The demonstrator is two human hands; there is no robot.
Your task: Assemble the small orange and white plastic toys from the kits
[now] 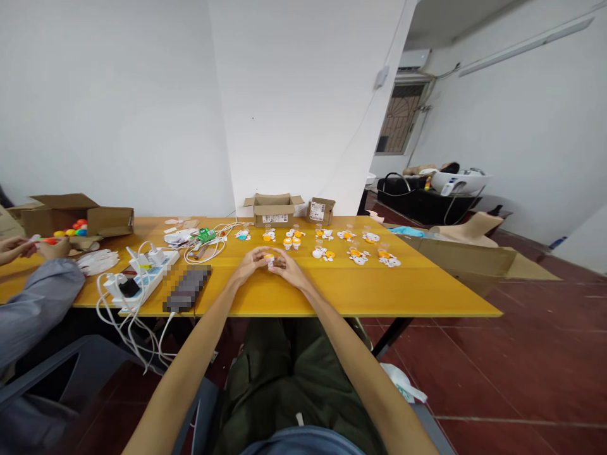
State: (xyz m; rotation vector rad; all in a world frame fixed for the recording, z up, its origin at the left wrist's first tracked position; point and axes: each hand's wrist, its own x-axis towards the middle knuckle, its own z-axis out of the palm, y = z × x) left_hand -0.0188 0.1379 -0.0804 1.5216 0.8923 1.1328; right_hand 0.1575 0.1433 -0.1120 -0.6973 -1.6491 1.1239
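My left hand (250,265) and my right hand (287,268) meet above the table's front part, fingers curled round one small white-and-orange plastic figure (270,261). Fingers cover part of it, so its exact kind is unclear. Just beyond my hands stand two similar white-and-orange figures (291,243), upright side by side. Small groups of loose white and orange parts (323,254) lie farther back and to the right. One group has a blue-green part (243,235).
Two cardboard boxes (275,212) stand by the wall. At left are a power strip (152,278) with tangled cables and a blurred-out dark device (187,289). A co-worker's hands (52,248) work near a box of coloured balls (76,229). The table's edge (379,315) is close.
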